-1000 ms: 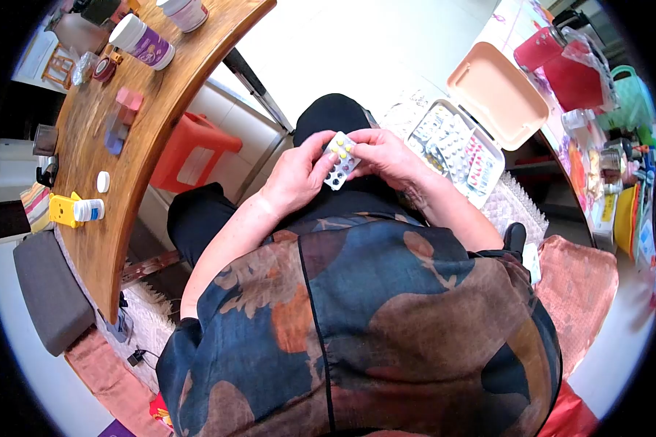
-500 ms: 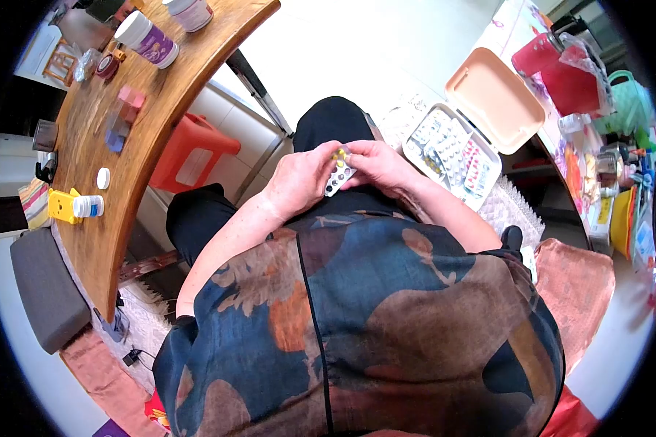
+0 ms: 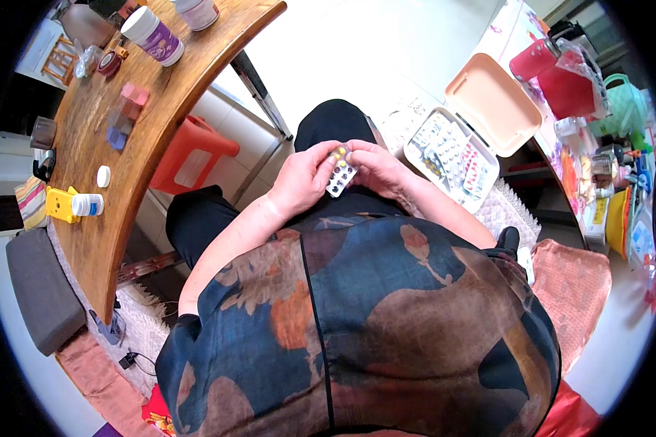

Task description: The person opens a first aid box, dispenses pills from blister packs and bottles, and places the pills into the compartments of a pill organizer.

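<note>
2 hands are clamping 1 blister pack, its face turning a little more into view

The left hand is pinching the blister pack along its left side, its thumb lying across the face, while the right hand is holding the upper right edge with its fingertips. Both hands are gripping the same pack, and it is sitting between them just above the dark trousers. Yellow tablets are showing near the top and dark-looking pockets are filling the lower part.

Compared with 0.5 seconds ago, the pack is showing more of its face and its yellow tablets are standing out more clearly. Against 1 second ago, its top end is poking out less above the fingers. My reading is that the hands are shifting their hold mid-handling; I cannot tell whether any tablet is coming loose, since fingers are hiding part of the pack.

Nothing around it is changing noticeably: the case is lying open near the right forearm with more packs inside, and on the wooden table a white bottle is resting near a white cap.
</note>
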The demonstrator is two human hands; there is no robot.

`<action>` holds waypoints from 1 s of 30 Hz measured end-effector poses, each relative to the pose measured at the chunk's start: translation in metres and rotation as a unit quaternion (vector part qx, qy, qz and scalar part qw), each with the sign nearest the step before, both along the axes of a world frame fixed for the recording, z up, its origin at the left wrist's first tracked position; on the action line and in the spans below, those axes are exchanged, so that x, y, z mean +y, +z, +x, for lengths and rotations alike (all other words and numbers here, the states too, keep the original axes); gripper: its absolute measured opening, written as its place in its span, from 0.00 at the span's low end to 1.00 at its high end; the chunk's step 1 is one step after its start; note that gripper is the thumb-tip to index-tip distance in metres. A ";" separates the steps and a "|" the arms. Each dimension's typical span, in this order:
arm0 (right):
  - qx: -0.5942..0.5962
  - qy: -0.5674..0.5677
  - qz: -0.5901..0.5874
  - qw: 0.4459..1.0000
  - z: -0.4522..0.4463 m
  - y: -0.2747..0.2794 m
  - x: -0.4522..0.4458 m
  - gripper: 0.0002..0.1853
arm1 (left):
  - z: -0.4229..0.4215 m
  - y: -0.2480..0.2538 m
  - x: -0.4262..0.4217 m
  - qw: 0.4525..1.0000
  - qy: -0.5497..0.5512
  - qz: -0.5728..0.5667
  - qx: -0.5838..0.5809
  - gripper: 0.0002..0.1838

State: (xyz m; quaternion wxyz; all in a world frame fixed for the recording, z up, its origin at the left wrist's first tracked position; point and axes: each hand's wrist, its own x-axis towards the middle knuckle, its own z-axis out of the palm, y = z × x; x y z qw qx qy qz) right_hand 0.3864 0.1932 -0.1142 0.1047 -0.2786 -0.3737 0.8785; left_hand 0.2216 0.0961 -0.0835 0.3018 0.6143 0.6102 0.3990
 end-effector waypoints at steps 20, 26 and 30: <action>0.029 0.003 -0.003 1.000 -0.017 -0.008 -0.010 0.11 | -0.011 -0.017 0.001 0.991 0.020 -0.039 -0.130 0.13; 0.058 0.003 0.026 0.998 -0.015 -0.010 -0.009 0.10 | -0.009 -0.009 -0.002 0.998 0.011 -0.049 -0.031 0.14; 0.054 0.021 0.025 0.998 -0.011 -0.015 -0.007 0.10 | -0.012 -0.021 -0.001 0.999 0.014 -0.037 -0.026 0.14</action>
